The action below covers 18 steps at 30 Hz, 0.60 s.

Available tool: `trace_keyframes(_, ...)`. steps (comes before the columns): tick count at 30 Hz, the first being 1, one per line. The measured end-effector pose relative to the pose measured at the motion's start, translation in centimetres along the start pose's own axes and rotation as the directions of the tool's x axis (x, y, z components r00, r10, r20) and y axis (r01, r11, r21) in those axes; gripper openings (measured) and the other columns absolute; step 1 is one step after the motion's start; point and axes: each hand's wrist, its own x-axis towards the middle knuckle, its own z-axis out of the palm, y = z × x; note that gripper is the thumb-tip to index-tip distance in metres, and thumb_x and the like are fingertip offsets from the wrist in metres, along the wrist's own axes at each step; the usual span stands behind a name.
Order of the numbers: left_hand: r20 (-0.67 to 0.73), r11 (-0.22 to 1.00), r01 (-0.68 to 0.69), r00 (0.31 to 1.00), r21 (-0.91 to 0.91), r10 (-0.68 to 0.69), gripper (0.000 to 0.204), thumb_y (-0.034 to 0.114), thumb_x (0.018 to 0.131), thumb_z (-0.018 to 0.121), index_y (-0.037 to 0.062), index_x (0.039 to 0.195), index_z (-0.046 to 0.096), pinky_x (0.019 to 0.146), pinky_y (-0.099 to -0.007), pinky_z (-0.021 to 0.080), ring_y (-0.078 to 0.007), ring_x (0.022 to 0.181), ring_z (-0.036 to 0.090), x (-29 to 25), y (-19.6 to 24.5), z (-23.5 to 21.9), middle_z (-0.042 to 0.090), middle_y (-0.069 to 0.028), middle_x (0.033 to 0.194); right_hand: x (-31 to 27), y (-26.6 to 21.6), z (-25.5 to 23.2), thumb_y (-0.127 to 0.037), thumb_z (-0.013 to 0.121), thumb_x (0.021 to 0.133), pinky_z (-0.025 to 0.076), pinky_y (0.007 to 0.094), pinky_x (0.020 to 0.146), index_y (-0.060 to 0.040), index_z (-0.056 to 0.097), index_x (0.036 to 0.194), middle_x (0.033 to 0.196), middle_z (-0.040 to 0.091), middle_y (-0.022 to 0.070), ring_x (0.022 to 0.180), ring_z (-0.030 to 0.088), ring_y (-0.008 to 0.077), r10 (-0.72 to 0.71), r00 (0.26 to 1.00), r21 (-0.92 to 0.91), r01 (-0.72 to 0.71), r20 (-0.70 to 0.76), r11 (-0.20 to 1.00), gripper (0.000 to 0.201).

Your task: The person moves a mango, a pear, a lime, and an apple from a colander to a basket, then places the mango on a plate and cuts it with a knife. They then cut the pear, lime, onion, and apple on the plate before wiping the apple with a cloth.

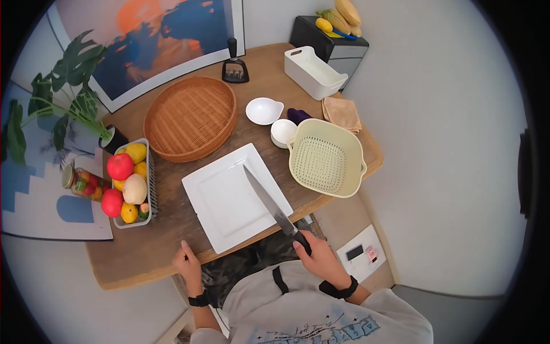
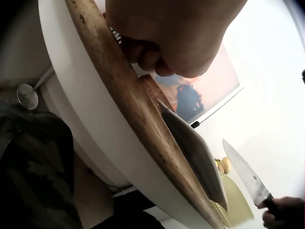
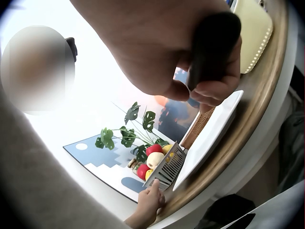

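In the head view my right hand (image 1: 322,261) grips the black handle of a kitchen knife (image 1: 269,200). The long blade points away from me and overlaps the right part of the square white plate (image 1: 232,200). From the left wrist view, the knife (image 2: 244,169) is raised above the tabletop, its tip upward. My left hand (image 1: 188,266) rests by the table's front edge, left of the plate, holding nothing. Its fingers are loosely curled with the thumb up. Left of the plate, a basket (image 1: 150,186) holds several lemons, red fruits and a pale round fruit.
A yellow colander (image 1: 326,157) stands right of the plate near small white bowls (image 1: 264,110). Behind are a round wicker tray (image 1: 192,117), a black-handled tool (image 1: 235,70), a white bin (image 1: 312,71) and a folded cloth (image 1: 342,113). A jar (image 1: 83,182) and potted plant (image 1: 74,112) stand left.
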Motion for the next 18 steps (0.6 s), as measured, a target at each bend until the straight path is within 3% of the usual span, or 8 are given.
trace_keyframes(6,-0.042,0.998,-0.034,0.999,-0.046,0.032,0.05,0.014,0.106,0.05,-0.003,0.062,0.033,0.048,-0.0397,0.022,-0.0209,0.048,0.025,-0.2,-0.8,1.2,0.031,-0.0127,0.053,2.0,-1.5,-0.3,-0.022,0.056,0.102,0.051,0.0398,0.065,-0.0001,0.058,0.118,0.078,0.065,0.0189,0.071,0.066,0.0347,-0.036,0.996,0.027,0.038,-0.085,0.999,0.027)
trace_keyframes(10,-0.034,0.992,-0.125,0.991,0.019,0.126,0.048,0.01,0.103,0.05,-0.0028,0.058,0.039,0.048,-0.0425,0.028,-0.0298,0.045,0.036,-0.5,-1.3,1.5,0.04,-0.0165,0.053,3.0,-3.2,0.4,-0.022,0.055,0.104,0.051,0.0387,0.066,0.0008,0.058,0.119,0.078,0.066,0.0171,0.07,0.065,0.0307,-0.055,0.997,0.018,0.057,-0.062,0.998,0.028)
trace_keyframes(12,-0.03,0.98,-0.185,0.982,0.075,0.188,0.046,0.007,0.101,0.052,-0.0022,0.057,0.043,0.049,-0.0438,0.031,-0.0345,0.046,0.042,-0.2,-0.7,1.4,0.045,-0.018,0.054,3.2,-3.5,1.1,-0.022,0.055,0.104,0.051,0.0385,0.066,0.0012,0.058,0.12,0.078,0.066,0.0171,0.07,0.066,0.0303,-0.079,0.996,0.008,0.08,-0.048,0.997,0.029)
trace_keyframes(18,-0.017,0.969,-0.229,0.973,0.089,0.231,0.039,0.006,0.098,0.055,-0.0013,0.06,0.048,0.051,-0.0443,0.035,-0.0357,0.05,0.046,-0.3,-1.0,1.4,0.049,-0.0177,0.056,3.7,-2.1,2.1,-0.024,0.053,0.104,0.051,0.0376,0.066,0.002,0.058,0.122,0.078,0.067,0.0167,0.071,0.067,0.0306,-0.091,0.996,0.013,0.092,-0.024,0.996,0.032)
